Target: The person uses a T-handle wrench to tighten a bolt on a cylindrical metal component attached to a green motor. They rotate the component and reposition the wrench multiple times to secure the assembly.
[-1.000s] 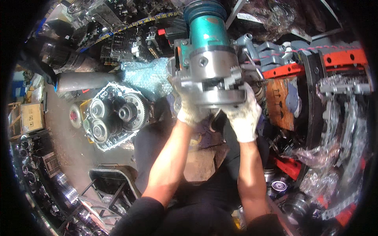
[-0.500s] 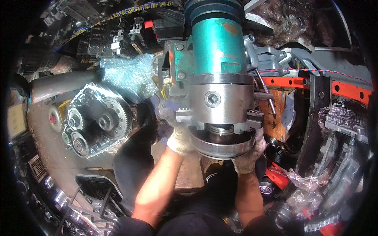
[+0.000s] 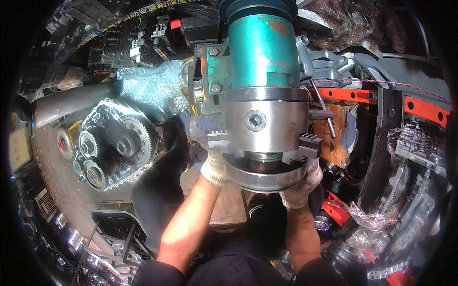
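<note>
Round metal part [image 3: 265, 181] is located at the near end of the steel chuck [image 3: 286, 119], its broad rim turned toward the wearer. Stepped jaws project from the chuck to left and right, just above the part; whether the part is clamped by them cannot be determined. The chuck is joined to a green cylindrical housing [image 3: 260, 52], on which worn paint is noted. The part's left side is met by the left hand [image 3: 214, 167], in a white knitted glove; its fingers are largely hidden and their state cannot be told. The right hand [image 3: 303, 188], also gloved, is placed against the right side of the rim; its fingers are hidden behind the part and cannot be assessed. A thin metal bar [image 3: 324, 107] is observed beside the chuck, on the right. An open gear housing [image 3: 110, 185] and a bubble-wrapped bundle [image 3: 151, 86] are noted to the left.
</note>
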The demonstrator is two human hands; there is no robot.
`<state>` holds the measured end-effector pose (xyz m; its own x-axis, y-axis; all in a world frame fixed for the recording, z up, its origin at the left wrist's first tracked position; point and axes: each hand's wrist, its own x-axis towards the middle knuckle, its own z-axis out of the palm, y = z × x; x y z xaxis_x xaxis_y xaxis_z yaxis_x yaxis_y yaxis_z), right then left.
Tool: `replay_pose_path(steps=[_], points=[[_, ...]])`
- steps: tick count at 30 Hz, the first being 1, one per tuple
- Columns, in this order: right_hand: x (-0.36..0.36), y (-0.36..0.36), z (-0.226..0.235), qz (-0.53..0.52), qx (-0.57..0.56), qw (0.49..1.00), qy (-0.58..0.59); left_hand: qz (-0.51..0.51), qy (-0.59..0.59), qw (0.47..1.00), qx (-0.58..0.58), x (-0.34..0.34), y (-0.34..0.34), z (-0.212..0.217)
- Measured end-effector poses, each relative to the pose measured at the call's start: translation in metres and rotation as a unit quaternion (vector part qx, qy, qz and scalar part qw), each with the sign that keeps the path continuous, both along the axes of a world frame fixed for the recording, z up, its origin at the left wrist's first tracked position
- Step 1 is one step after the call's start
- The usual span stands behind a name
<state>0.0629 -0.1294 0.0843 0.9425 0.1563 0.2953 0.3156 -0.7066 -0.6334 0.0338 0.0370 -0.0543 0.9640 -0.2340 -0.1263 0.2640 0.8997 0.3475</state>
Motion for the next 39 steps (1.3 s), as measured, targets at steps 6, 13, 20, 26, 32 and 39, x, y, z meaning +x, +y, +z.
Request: replay_pose_path(steps=[6,13,20,26,32,39], points=[[0.006,0.002,0.004,0.010,-0.038,0.999,-0.020,-0.005,0.002,1.000,0.016,0.000,0.001,0.000],[-0.009,-0.014,-0.014,0.011,-0.066,0.996,-0.063,0.000,0.005,1.000,0.030,0.000,0.005,-0.004],[-0.023,-0.034,-0.025,-0.038,-0.169,0.980,0.093,0.001,0.004,0.999,0.046,-0.002,0.009,-0.004],[-0.007,-0.005,-0.023,-0.020,-0.003,0.997,-0.074,0.010,-0.037,0.984,0.172,0.000,0.018,0.010],[0.009,0.005,-0.006,-0.015,0.049,0.999,0.013,-0.039,-0.072,0.996,0.026,0.020,0.022,0.027],[0.019,0.006,-0.002,-0.048,-0.088,0.995,-0.029,0.030,0.096,0.994,-0.028,0.024,0.002,0.073]])
